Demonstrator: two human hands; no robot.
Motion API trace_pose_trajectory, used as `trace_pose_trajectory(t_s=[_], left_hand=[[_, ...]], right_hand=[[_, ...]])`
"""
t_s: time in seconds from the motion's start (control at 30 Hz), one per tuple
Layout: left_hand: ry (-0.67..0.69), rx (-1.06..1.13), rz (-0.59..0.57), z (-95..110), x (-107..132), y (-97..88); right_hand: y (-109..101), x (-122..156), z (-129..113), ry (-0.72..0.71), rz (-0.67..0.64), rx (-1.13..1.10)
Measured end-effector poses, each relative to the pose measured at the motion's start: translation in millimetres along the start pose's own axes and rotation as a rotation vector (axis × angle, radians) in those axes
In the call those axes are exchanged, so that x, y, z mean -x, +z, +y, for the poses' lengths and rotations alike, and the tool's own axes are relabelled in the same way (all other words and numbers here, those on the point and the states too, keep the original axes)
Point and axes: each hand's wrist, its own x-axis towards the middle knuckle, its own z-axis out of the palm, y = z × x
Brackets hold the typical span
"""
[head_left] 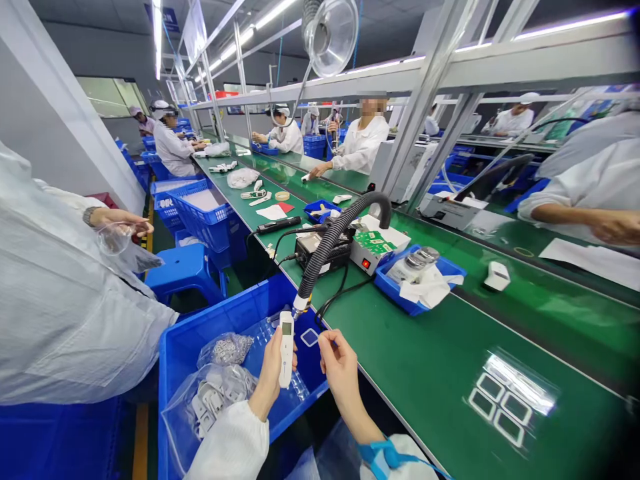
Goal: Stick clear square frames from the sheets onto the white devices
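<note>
My left hand (271,372) is closed around a slim white handheld thermometer (286,363), held upright with its small grey screen towards me. My right hand (341,365) pinches a thin white square frame sticker (303,341) by one edge, just right of the thermometer and apart from it. Both hands are above a blue bin (240,310). Inside the bin lie a clear bag of white plastic parts (213,400) and a bag of small grey pieces (227,349). A clear sheet (523,377) bearing several similar white square frames lies on the green bench to the right.
A black ribbed hose (335,230) arches over a black box and a grey unit with green circuit boards (373,243). On the green bench (425,353) stands a blue tray (400,293); a white part (497,276) sits on the belt. A person (75,287) stands close at left.
</note>
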Motion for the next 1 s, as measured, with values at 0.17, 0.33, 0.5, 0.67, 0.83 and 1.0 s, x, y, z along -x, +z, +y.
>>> trace_pose_trajectory(t_s=[0.17, 0.33, 0.5, 0.67, 0.83, 1.0], left_hand=[[-0.015, 0.078, -0.004, -2.5, 8.2, -0.5], [-0.060, 0.027, -0.070, -14.7, 46.5, 12.4], [-0.139, -0.084, -0.175, -21.7, 94.8, 38.6], [-0.162, -0.105, -0.248, -20.9, 121.3, 57.6], [-0.217, -0.111, -0.295, -20.5, 133.7, 68.7], [-0.314, -0.212, -0.371, -22.6, 143.2, 76.9]], right_hand=[[-40.5, 24.3, -20.5, 0.121, 0.022, 0.009], [-78.1, 43.1, -40.6, 0.426, 0.063, -0.142], [-111.2, 59.6, -58.0, 0.605, 0.095, -0.244], [-130.4, 72.9, -63.4, 0.692, 0.092, -0.326], [-133.9, 78.5, -61.6, 0.669, 0.078, -0.316], [-131.9, 79.2, -65.7, 0.467, 0.019, -0.087]])
